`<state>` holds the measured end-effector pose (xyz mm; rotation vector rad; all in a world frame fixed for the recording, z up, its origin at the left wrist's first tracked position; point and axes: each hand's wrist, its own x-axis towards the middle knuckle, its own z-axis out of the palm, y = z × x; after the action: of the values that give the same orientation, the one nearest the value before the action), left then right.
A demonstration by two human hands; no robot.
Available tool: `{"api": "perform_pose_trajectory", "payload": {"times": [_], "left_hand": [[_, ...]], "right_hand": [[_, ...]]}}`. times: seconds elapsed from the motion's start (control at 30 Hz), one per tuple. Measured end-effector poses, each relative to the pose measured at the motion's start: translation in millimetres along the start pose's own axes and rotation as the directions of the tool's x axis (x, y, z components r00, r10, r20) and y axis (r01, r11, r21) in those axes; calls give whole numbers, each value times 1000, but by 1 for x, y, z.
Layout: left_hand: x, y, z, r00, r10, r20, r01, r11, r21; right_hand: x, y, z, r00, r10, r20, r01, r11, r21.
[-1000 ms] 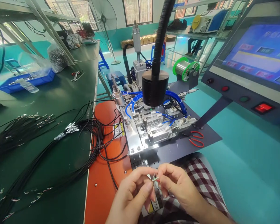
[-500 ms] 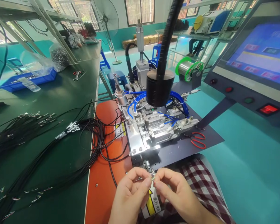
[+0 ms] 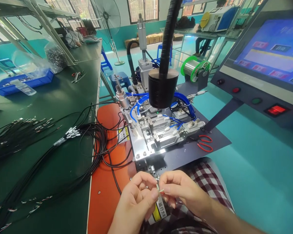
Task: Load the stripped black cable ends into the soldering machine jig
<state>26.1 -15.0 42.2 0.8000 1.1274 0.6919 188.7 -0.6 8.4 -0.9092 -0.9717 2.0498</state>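
Observation:
Low in the middle of the head view, my left hand (image 3: 140, 201) pinches thin coloured wires (image 3: 158, 188) between thumb and forefinger. Facing it, my right hand (image 3: 182, 190) is closed with thumb and forefinger on the same wire ends. Pale green and red bits of wire show between the fingertips; the rest is hidden by the hands. Just beyond my fingers is the front of a metal machine (image 3: 158, 130) with blue air tubes. Below the hands a white and yellow label (image 3: 158, 211) shows in part.
Bundled black cables (image 3: 97, 143) spread over the green table (image 3: 63, 182) and orange board (image 3: 104, 182). Red-handled scissors (image 3: 205, 143) lie on the machine's dark base plate. A black cylinder (image 3: 163, 89) hangs over the machine. A control screen (image 3: 271, 48) stands right, a solder wire spool (image 3: 194, 69) behind.
My right hand's fingers have shifted at the wires, and more of the pale green wire shows between the fingertips. The whole view has moved slightly, with the scene sliding left and up.

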Motion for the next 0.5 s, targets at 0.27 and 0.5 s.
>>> {"api": "perform_pose_trajectory", "payload": {"times": [0.27,0.5], "left_hand": [[3,-2,-2,999,-36,2,36,991,133],[-2,-5,8,986,9,-164,1,998,61]], "right_hand": [[0,-18,-7,923,-370,103,360,736,-573],[-4,-9,2,956,-272,-112,177,835,-521]]}}
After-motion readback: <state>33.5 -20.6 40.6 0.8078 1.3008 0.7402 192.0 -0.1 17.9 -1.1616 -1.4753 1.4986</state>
